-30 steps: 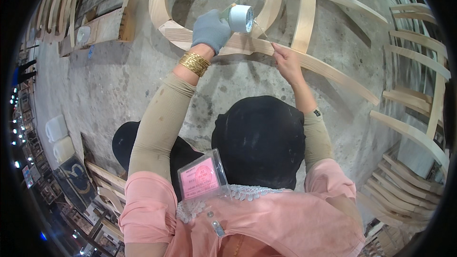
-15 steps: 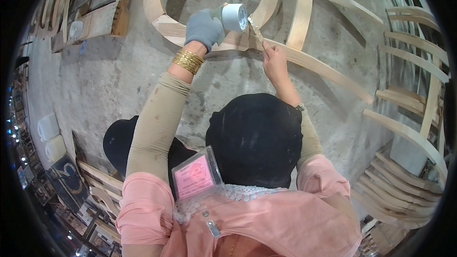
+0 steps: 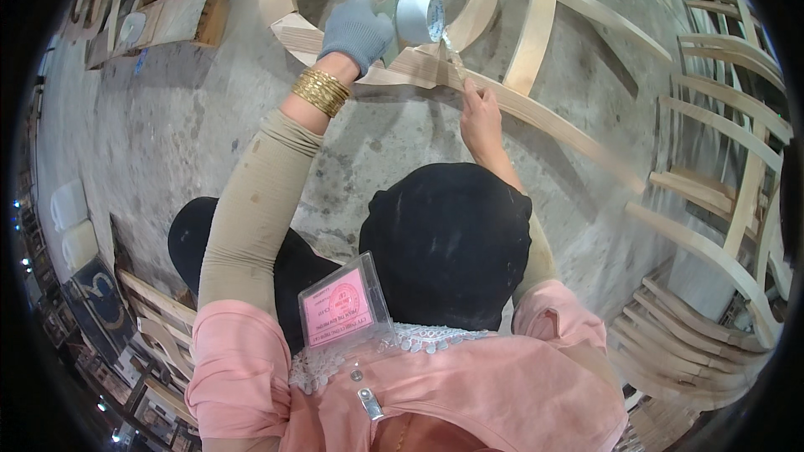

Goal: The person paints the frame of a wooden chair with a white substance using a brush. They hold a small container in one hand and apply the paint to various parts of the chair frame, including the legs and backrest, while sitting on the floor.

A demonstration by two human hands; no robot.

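The left hand [image 3: 356,32], in a grey knit glove, sits at eleven o'clock, its forearm rising from seven o'clock with the elbow slightly bent. Its fingers close around a white cylinder [image 3: 414,18] held on its side, open end toward three o'clock; most fingertips are hidden behind it. A flat, greenish piece [image 3: 391,27] lies between palm and cylinder.

The bare right hand [image 3: 481,121] is at one o'clock, wrist bent toward eleven. Its fingers are pinched together on a thin stick [image 3: 456,63], whose pale, clotted tip points to eleven o'clock, just beside the cylinder's mouth.

Beyond the hands, toward twelve, lies a smooth, pale wooden frame [image 3: 569,130]: a rounded ring joined to curved rails, with a short crosspiece [image 3: 531,42] at one o'clock. Under it is a grey, dark-spotted concrete floor [image 3: 226,109]. Ribbed beige sleeves cover the forearms; stacked gold-coloured bangles [image 3: 320,93] circle the left wrist.
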